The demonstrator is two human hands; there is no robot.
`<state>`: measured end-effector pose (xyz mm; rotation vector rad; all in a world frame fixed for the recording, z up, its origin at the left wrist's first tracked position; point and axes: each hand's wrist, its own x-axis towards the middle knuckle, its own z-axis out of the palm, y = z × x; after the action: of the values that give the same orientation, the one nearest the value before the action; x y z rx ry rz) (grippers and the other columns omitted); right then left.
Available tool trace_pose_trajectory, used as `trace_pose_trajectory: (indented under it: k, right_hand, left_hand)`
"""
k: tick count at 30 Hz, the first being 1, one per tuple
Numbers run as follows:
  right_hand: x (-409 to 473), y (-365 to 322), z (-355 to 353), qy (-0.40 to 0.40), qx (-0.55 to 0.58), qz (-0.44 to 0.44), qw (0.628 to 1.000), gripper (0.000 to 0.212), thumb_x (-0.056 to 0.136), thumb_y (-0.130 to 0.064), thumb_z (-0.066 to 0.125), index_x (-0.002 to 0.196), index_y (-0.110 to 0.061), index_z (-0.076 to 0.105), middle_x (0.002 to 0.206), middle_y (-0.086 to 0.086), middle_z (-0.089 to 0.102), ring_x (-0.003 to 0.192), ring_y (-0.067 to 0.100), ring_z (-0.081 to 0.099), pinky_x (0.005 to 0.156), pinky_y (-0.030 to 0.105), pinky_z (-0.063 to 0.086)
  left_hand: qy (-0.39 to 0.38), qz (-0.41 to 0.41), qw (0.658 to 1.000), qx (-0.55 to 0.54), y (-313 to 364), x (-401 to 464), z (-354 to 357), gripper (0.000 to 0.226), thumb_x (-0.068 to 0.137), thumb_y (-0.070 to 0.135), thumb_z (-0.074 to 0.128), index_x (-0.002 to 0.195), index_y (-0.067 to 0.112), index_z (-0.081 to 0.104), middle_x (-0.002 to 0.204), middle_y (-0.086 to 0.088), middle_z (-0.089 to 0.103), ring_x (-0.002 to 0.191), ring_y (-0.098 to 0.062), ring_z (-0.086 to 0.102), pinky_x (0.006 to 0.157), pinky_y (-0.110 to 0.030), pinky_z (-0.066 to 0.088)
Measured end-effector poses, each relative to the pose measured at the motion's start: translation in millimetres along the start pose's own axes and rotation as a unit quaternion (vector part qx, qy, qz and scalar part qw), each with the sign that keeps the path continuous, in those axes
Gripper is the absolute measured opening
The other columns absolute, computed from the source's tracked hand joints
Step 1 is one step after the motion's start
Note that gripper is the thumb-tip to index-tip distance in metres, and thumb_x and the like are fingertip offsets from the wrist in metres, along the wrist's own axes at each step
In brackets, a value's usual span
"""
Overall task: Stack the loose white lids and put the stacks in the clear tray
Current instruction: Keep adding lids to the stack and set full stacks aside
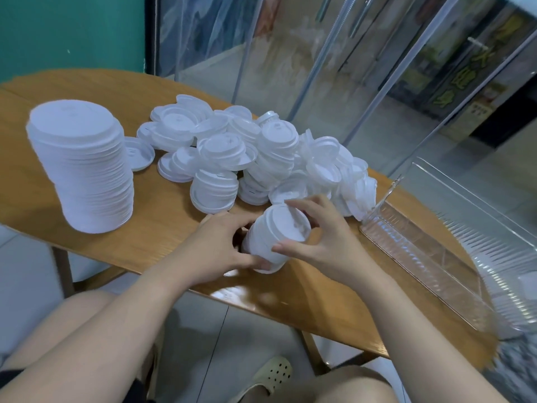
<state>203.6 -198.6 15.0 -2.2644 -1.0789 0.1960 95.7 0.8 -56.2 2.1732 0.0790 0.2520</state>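
Head view: your left hand (pixel 220 245) and right hand (pixel 316 237) curled fingers around a tilted small lid stack (pixel 276 237); clear tray (pixel 421 257) lay rightward, nearer your right hand.

Short stack of lids (pixel 276 237) held between left hand (pixel 220 245) and right hand (pixel 322 239): plain white, no print. Loose lid pile (pixel 261 158) just beyond the hands: white, slightly translucent at rims. Tall stack (pixel 84 170) far to the left of the left hand: same white, fine horizontal edge lines down its side. Tray (pixel 430 257) to the right of the right hand: clear, colourless, ribbed lines along the walls. Table (pixel 162 228) under the hands: orange-brown wood grain, glossy glare near the wrists. Wall (pixel 69 33) far beyond the left hand: teal green. Slipper (pixel 270 373) below the hands: pale yellow-beige with dark round holes. Floor (pixel 203 344): grey tile, dark seam.
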Motion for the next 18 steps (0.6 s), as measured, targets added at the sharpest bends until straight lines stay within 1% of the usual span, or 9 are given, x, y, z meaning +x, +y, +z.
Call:
trace_pose_trajectory:
  k: [3, 5, 6, 9, 12, 15, 18]
  right_hand:
    - [-5.0, 4.0, 8.2, -0.005, -0.008, 0.003, 1.0, 0.089, 0.067, -0.074, 0.079, 0.141, -0.028, 0.059, 0.129, -0.019, 0.051, 0.126, -0.001, 0.051, 0.103, 0.016, 0.039]
    - [-6.0, 2.5, 11.4, -0.01, -0.012, 0.003, 1.0, 0.089, 0.068, -0.074, 0.075, 0.142, -0.027, 0.058, 0.132, -0.02, 0.052, 0.127, -0.002, 0.05, 0.104, 0.015, 0.039]
    - [-5.6, 1.1, 12.4, -0.013, -0.011, 0.003, 1.0, 0.088, 0.07, -0.074, 0.076, 0.142, -0.027, 0.057, 0.133, -0.02, 0.052, 0.128, -0.002, 0.05, 0.104, 0.016, 0.039]
    - [-3.1, -3.8, 13.0, -0.015, -0.01, 0.006, 1.0, 0.079, 0.076, -0.06, 0.083, 0.143, -0.026, 0.057, 0.134, -0.02, 0.052, 0.128, -0.002, 0.049, 0.105, 0.017, 0.039]
    - [-2.8, -7.8, 15.8, -0.02, -0.022, 0.003, 1.0, 0.074, 0.079, -0.053, 0.084, 0.143, -0.028, 0.056, 0.134, -0.021, 0.052, 0.128, -0.003, 0.048, 0.103, 0.014, 0.037]
    - [-5.0, -6.4, 19.2, -0.023, -0.021, 0.003, 1.0, 0.075, 0.079, -0.054, 0.083, 0.145, -0.03, 0.055, 0.136, -0.022, 0.05, 0.131, -0.003, 0.046, 0.104, 0.014, 0.036]
    - [-7.5, -5.5, 19.1, -0.03, -0.037, 0.007, 0.999, 0.078, 0.081, -0.057, 0.08, 0.148, -0.03, 0.051, 0.14, -0.023, 0.047, 0.134, -0.002, 0.044, 0.106, 0.016, 0.036]
  left_hand:
    - [-0.001, 0.003, 1.0, -0.002, -0.4, -0.3, -0.9, 0.075, 0.057, 0.07, 0.081, 0.127, 0.066, 0.054, 0.102, 0.027, 0.069, 0.1, -0.001, 0.057, 0.095, -0.038, 0.049]
    - [-0.001, 0.001, 1.0, 0.003, -0.1, -0.9, -0.7, 0.079, 0.057, 0.071, 0.079, 0.131, 0.064, 0.052, 0.106, 0.026, 0.07, 0.102, -0.002, 0.057, 0.098, -0.041, 0.049]
    - [-0.002, -0.002, 1.0, 0.004, -0.2, -1.3, -0.9, 0.081, 0.058, 0.071, 0.079, 0.133, 0.063, 0.052, 0.107, 0.026, 0.069, 0.103, -0.003, 0.056, 0.099, -0.042, 0.049]
    - [-0.008, -0.003, 1.0, 0.001, -1.6, -1.4, -1.3, 0.081, 0.059, 0.071, 0.081, 0.134, 0.06, 0.054, 0.106, 0.027, 0.07, 0.102, -0.003, 0.056, 0.099, -0.045, 0.048]
    - [-0.006, -0.002, 1.0, 0.0, -1.3, -1.9, -0.8, 0.078, 0.06, 0.07, 0.081, 0.133, 0.06, 0.055, 0.104, 0.026, 0.069, 0.101, -0.004, 0.054, 0.099, -0.044, 0.047]
    - [-0.005, 0.003, 1.0, -0.002, -2.0, -2.3, -1.2, 0.076, 0.062, 0.069, 0.079, 0.133, 0.06, 0.054, 0.105, 0.026, 0.069, 0.102, -0.004, 0.054, 0.1, -0.042, 0.046]
    - [-0.005, 0.01, 1.0, 0.006, -2.0, -2.4, -1.7, 0.077, 0.061, 0.073, 0.074, 0.135, 0.06, 0.053, 0.104, 0.028, 0.068, 0.101, 0.002, 0.05, 0.097, -0.037, 0.044]
